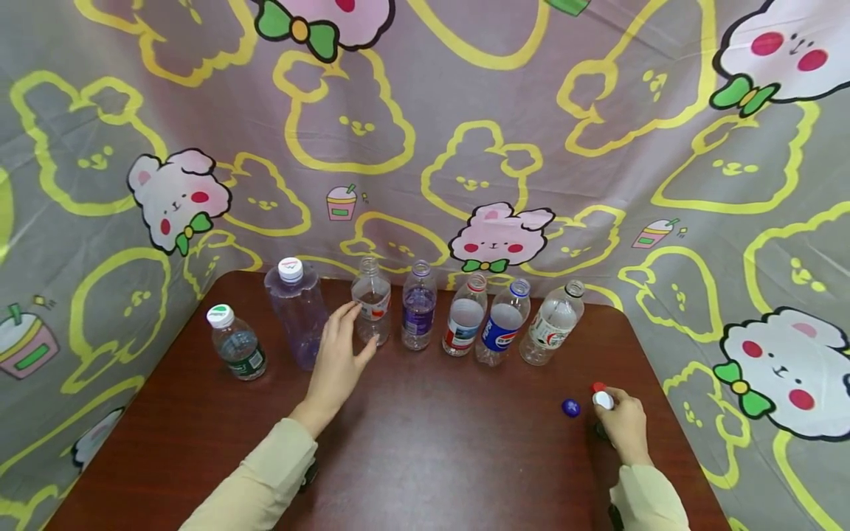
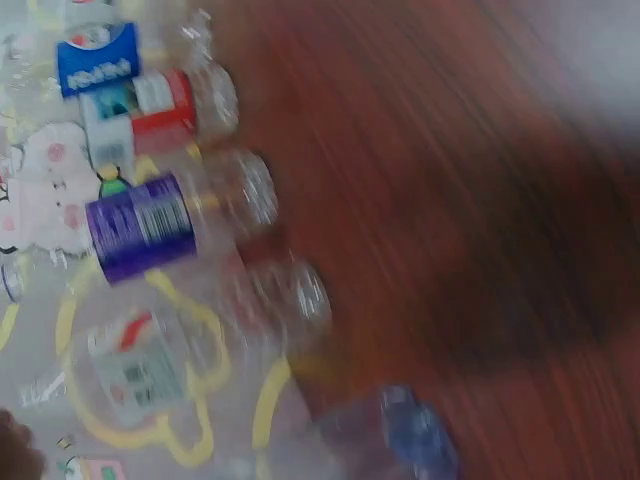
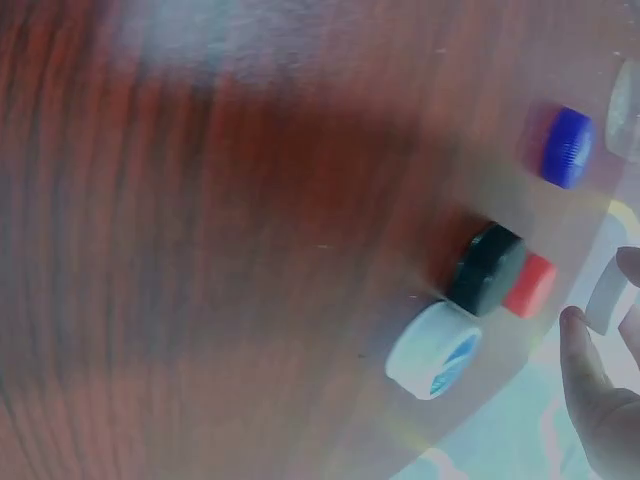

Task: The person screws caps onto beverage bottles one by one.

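Observation:
My right hand (image 1: 626,426) pinches a white bottle cap (image 1: 603,400) between thumb and fingers above the right side of the table. Close by lie a red cap (image 3: 530,287), a black cap (image 3: 487,268), a blue cap (image 1: 570,407) and another white cap (image 3: 433,350) with a blue mark. At the left, my left hand (image 1: 339,361) reaches toward an uncapped clear bottle (image 1: 375,310), fingers and thumb spread at its side. That hand overlaps part of the bottle in the head view. Only a blurred bit of fingertip shows in the left wrist view.
Uncapped bottles stand in a row: a purple-labelled bottle (image 1: 418,313), a red-and-white-labelled bottle (image 1: 463,324), a Pepsi bottle (image 1: 502,330) and a white-labelled bottle (image 1: 551,328). Left of them are a large capped purple bottle (image 1: 292,302) and a small capped bottle (image 1: 237,346). Patterned cloth (image 1: 398,110) hangs behind.

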